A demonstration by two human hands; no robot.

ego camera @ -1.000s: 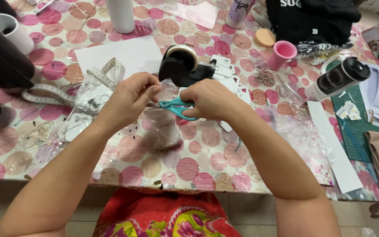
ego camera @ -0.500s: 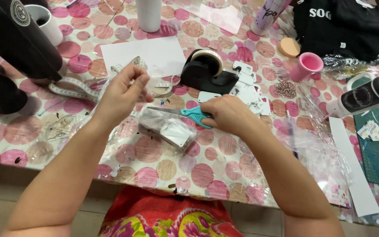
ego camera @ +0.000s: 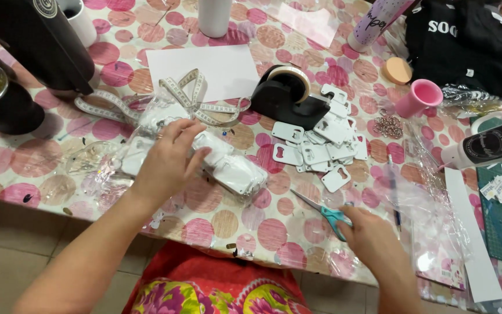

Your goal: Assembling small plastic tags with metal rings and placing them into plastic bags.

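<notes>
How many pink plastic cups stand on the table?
1: a small pink plastic cup stands upright at the far right, beside the round tan sponge. More may be hidden behind the black cloth.

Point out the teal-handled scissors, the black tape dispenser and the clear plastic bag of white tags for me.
Teal-handled scissors (ego camera: 326,213): head view, on the teal handle by the pivot.
Black tape dispenser (ego camera: 289,100): head view, on its black body.
Clear plastic bag of white tags (ego camera: 233,168): head view, on the bulging part right of the left hand (ego camera: 167,163).

Tablecloth (ego camera: 262,232) pink and tan dots on white; scissors (ego camera: 329,214) teal-handled; tape dispenser (ego camera: 289,99) black; small cup (ego camera: 418,97) pink; flat tags (ego camera: 326,145) white
</notes>
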